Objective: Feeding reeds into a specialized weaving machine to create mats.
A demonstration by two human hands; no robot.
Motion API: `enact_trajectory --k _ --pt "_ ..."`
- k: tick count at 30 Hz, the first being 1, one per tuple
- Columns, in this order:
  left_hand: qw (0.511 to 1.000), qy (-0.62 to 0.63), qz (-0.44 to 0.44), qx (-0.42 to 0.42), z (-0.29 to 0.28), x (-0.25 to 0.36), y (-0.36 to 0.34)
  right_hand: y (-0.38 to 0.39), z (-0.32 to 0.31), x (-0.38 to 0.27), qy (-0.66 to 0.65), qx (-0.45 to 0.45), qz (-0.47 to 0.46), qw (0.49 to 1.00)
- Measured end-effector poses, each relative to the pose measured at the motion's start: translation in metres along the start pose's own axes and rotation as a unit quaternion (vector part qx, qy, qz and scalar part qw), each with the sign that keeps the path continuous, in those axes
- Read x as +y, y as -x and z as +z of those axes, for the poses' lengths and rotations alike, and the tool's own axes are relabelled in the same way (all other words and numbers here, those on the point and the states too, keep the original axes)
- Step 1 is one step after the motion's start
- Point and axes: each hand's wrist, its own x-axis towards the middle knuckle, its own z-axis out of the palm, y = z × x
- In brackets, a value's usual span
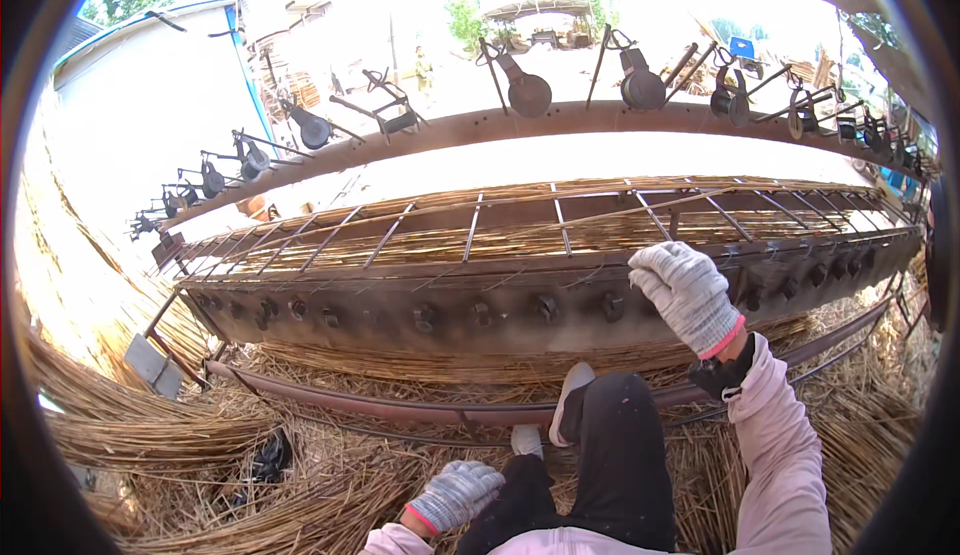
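A pink jacket [780, 460] and dark trousers [625, 445] are closest. The two hands, in gray gloves, are well apart. The left hand [457, 496] is by the left leg, and the right hand [686, 290] is up near the front edge of a long metal trough [512, 307]. The fingers of both are bent; I cannot tell if either holds anything. Long yellow straw [520, 235] lies in the trough, showing between thin rods [473, 227] that go across. Behind it, round dark reels [529, 95] line a curved brown bar [450, 135]. More straw covers the ground [330, 495].
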Motion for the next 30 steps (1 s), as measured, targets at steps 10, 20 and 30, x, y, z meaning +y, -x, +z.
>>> enact_trajectory --k 10,20,30 --pt "0.971 0.209 -0.004 -0.116 0.098 0.037 -0.008 -0.079 0.038 0.076 0.078 -0.212 0.191 0.955" --pt "0.976 0.196 -0.009 -0.092 0.086 0.038 -0.011 -0.094 0.065 0.118 0.123 -0.263 0.173 0.941" --pt "0.970 0.146 -0.099 -0.165 0.068 0.044 -0.025 -0.086 0.069 0.123 0.110 -0.251 0.191 0.942"
